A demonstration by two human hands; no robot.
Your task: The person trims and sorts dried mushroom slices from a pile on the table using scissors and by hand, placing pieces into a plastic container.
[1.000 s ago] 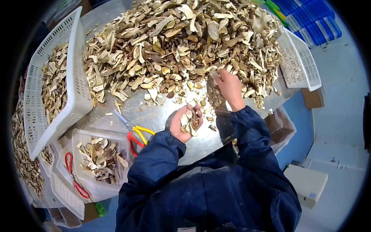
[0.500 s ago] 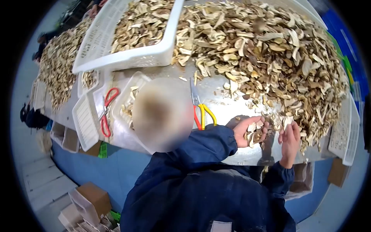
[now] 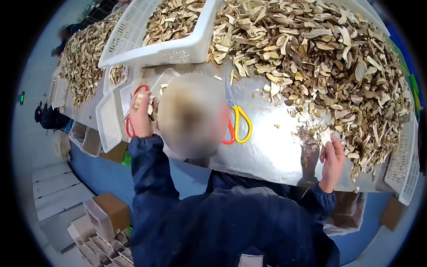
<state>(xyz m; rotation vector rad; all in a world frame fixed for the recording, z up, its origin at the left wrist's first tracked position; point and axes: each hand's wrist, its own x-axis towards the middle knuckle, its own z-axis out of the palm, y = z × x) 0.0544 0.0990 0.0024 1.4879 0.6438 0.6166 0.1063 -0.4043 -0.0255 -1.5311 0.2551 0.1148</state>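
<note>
My left hand (image 3: pixel 141 116) is closed around several pale dried mushroom slices (image 3: pixel 150 106), over the left part of the table by the red-handled scissors (image 3: pixel 128 127), which it partly covers. At the right, my right hand (image 3: pixel 332 163) pinches one whitish dried mushroom slice (image 3: pixel 326 136) between thumb and fingers. That hand is beside the near edge of a large heap of brown and cream mushroom slices (image 3: pixel 320 58). Scissors with one yellow and one red handle (image 3: pixel 240 124) lie on the metal table (image 3: pixel 267 153), apart from both hands.
A blurred round patch hides the table's middle left. A white perforated basket (image 3: pixel 155 58) holds more slices at the back. White trays (image 3: pixel 109 122) stand left, another basket (image 3: pixel 402 164) right. Beyond is a second heap (image 3: pixel 86 60) with people near it. Boxes (image 3: pixel 111 211) stand on the floor.
My left hand has swung from beside my right hand to the far left, carrying its mushroom slices. My right hand stays near the heap with its slice. The view has shifted slightly.
</note>
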